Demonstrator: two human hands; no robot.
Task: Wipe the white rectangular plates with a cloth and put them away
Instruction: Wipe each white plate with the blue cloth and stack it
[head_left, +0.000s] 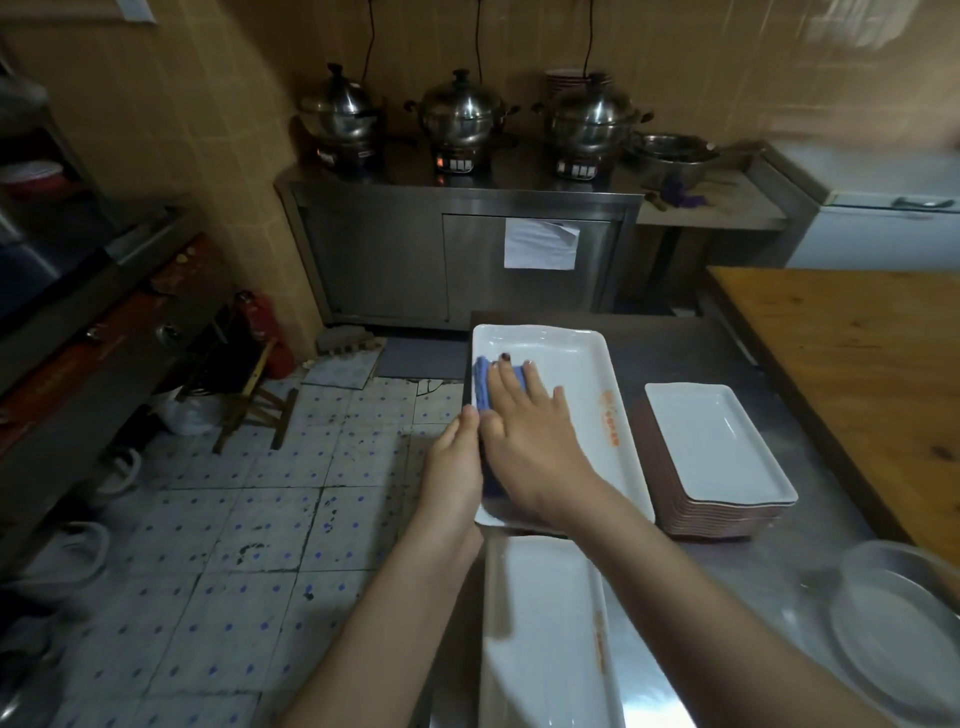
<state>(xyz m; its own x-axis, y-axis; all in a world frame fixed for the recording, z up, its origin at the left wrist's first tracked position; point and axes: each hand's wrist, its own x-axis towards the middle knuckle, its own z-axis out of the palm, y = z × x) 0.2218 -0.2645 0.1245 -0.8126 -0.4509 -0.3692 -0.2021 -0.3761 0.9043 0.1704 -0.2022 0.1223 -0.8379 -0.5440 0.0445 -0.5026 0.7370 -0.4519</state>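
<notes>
While the right hand (524, 436) presses a folded blue cloth (482, 384) with straight, spread fingers into the long white rectangular ceramic plate (571, 364), the left hand (454, 462) grips its left rim. Orange lettering marks the plate's right rim. It sits at the left edge of the steel counter (701, 348).

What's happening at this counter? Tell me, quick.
A person is wiping a large white plate on the steel counter. The right hand presses a blue cloth flat onto it; the left hand steadies its left rim. A second large plate lies nearer, and a stack of smaller plates sits to the right.
</notes>
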